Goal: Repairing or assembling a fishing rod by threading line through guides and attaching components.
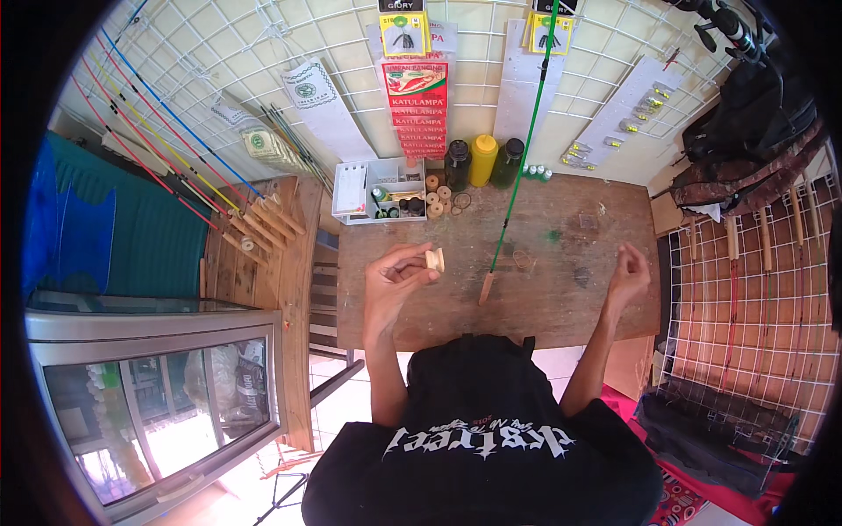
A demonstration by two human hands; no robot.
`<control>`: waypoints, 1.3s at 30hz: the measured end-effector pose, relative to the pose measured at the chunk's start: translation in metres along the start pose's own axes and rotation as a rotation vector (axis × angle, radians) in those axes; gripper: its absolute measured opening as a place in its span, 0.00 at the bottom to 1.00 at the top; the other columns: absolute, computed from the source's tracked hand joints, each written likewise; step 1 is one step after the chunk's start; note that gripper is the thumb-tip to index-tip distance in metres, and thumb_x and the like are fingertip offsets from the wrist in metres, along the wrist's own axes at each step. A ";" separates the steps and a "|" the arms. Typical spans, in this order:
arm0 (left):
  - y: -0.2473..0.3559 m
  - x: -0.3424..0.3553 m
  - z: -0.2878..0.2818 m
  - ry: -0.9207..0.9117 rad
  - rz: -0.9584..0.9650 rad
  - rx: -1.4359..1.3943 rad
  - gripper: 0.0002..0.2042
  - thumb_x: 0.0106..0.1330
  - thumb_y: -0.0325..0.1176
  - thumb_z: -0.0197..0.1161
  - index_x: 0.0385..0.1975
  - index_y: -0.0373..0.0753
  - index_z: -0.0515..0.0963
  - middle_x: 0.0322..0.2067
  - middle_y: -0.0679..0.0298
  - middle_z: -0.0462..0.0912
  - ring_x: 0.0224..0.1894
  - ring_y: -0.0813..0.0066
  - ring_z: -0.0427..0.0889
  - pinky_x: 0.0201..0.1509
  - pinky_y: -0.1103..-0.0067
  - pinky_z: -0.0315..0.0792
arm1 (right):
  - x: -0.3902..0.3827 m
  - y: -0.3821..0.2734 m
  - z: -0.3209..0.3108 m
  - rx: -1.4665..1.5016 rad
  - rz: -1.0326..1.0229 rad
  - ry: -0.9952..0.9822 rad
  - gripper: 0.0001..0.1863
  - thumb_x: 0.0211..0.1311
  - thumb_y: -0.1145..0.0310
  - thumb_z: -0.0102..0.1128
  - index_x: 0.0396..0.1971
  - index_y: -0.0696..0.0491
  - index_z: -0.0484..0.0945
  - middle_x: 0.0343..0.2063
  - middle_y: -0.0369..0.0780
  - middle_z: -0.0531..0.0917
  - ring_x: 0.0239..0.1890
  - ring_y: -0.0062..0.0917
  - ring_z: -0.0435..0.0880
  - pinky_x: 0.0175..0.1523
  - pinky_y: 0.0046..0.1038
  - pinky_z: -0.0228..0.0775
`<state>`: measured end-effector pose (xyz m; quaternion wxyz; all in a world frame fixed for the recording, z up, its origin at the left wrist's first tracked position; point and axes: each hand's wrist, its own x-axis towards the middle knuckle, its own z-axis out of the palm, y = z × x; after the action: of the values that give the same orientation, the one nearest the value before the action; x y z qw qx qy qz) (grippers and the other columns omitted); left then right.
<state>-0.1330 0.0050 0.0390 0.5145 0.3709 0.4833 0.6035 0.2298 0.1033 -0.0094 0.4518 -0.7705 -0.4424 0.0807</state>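
Note:
My left hand [396, 280] is raised over the near left part of the wooden table [561, 307]. It pinches a small pale wooden spool [434, 259] between thumb and fingertips. Out to the right, my right hand [628, 279] hangs above the table with its fingers drawn together; whatever may be in them is too small to see. Between both hands a green fishing rod [517, 180] runs from its brown handle [486, 287] on the table up toward the wall. Thin loops of line [524, 260] lie beside the handle.
At the table's back left sits a white compartment box [355, 216] with small bottles. Next to it are several wooden spools [436, 203], a black bottle [457, 167], a yellow bottle [482, 160] and a dark green bottle [509, 165]. A glass cabinet [162, 403] stands left.

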 end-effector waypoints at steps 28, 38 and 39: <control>0.005 -0.003 0.034 -0.137 0.141 0.024 0.15 0.49 0.15 0.67 0.39 0.32 0.80 0.42 0.59 0.75 0.43 0.74 0.77 0.47 0.80 0.76 | -0.074 -0.108 0.003 0.853 -0.064 -1.076 0.06 0.62 0.76 0.55 0.36 0.62 0.79 0.24 0.38 0.80 0.23 0.14 0.76 0.26 0.17 0.69; -0.015 0.008 0.040 -0.177 0.125 0.020 0.14 0.51 0.17 0.67 0.39 0.33 0.80 0.43 0.59 0.75 0.45 0.74 0.77 0.46 0.80 0.74 | -0.081 -0.110 0.001 0.946 -0.080 -1.083 0.04 0.63 0.78 0.53 0.34 0.62 0.76 0.30 0.41 0.82 0.34 0.22 0.81 0.42 0.26 0.74; -0.016 0.010 0.041 -0.203 0.114 0.066 0.15 0.51 0.20 0.68 0.40 0.34 0.79 0.44 0.59 0.75 0.46 0.73 0.77 0.48 0.79 0.73 | -0.083 -0.112 0.003 0.962 -0.075 -1.098 0.04 0.63 0.77 0.52 0.34 0.62 0.75 0.30 0.42 0.82 0.34 0.24 0.82 0.43 0.27 0.74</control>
<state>-0.0915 0.0228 0.0337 0.5132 0.4738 0.4265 0.5747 0.1108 0.0650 0.0521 0.4558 -0.3196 -0.5469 0.6253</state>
